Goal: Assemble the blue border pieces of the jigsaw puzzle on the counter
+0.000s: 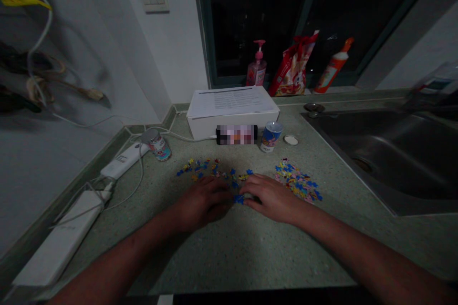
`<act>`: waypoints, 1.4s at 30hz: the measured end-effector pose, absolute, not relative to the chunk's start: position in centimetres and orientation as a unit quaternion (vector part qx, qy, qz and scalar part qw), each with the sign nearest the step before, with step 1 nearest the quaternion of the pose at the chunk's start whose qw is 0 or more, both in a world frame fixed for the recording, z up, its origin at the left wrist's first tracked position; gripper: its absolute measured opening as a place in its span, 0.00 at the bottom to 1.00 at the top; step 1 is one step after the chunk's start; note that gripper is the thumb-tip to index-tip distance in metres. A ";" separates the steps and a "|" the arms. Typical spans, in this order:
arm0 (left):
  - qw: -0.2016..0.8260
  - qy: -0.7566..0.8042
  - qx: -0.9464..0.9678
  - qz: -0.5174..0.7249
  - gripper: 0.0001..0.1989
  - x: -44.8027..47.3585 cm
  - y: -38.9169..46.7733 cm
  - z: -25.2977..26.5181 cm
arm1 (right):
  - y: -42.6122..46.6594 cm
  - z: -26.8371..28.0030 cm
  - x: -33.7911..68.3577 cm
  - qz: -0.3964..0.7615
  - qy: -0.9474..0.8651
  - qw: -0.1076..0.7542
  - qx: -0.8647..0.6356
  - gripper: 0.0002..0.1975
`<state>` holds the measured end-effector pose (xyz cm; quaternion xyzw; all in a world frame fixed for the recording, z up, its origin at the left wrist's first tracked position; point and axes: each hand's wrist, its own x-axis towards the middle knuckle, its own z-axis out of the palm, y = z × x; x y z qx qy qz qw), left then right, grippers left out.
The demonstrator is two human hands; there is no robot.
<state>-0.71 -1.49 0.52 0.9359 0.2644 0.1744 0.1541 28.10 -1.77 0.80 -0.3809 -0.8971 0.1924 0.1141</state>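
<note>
Small jigsaw puzzle pieces lie on the counter around both hands. A blue puzzle piece point(238, 198) sits between my fingertips. At its right edge, my right hand point(268, 196) has thumb and index finger closed on it. My left hand point(205, 201) comes up to its left side with bent fingers and thumb drawn together; what they hold, if anything, is hidden. Loose puzzle pieces point(200, 166) spread behind my left hand, and a denser pile of puzzle pieces point(298, 181) lies right of my right hand. A blue printed can point(271, 137) stands open behind.
A round lid point(290, 140) lies beside the can. Behind are a phone-like device point(236, 135) with its screen blurred and a white box point(232, 105). A jar point(157, 145), power strips point(67, 238) and cables occupy the left. At right is a steel sink point(393, 152).
</note>
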 end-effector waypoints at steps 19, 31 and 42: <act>0.124 0.303 0.923 0.201 0.07 -1.5 -1.1 0.6 | -1.6 0.7 28.3 0.184 -0.893 0.135 -0.387 0.06; 0.171 0.263 0.938 0.148 0.12 -0.3 -1.8 1.1 | -1.5 0.3 28.4 0.174 -0.895 0.126 -0.392 0.07; 0.166 0.260 0.939 0.151 0.13 -0.5 -1.7 0.7 | -1.8 0.8 28.3 0.184 -0.890 0.119 -0.399 0.08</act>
